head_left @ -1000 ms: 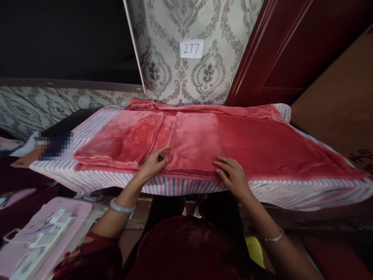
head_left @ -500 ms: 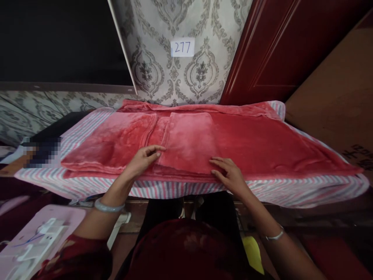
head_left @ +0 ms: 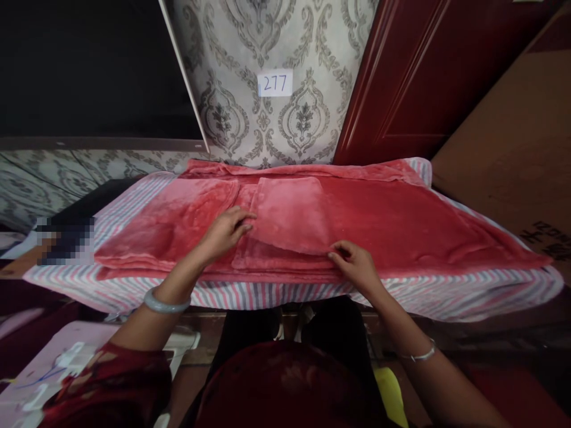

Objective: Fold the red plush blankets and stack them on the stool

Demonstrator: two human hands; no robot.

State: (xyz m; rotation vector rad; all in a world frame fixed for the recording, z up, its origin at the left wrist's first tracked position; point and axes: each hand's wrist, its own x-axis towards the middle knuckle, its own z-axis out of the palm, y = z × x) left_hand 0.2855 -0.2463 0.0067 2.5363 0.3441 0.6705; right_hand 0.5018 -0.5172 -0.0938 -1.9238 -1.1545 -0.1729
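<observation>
- Your left hand (head_left: 224,233) pinches the left edge of a plush pink-red flap (head_left: 289,211).
- Your right hand (head_left: 359,266) grips the flap's near right corner between thumb and fingers.
- The flap lies mid-blanket, the red blanket (head_left: 401,226) spread over a striped cloth (head_left: 276,295).
- Beyond you, a card (head_left: 275,83) reading "277" marks the patterned wall (head_left: 232,89).
</observation>
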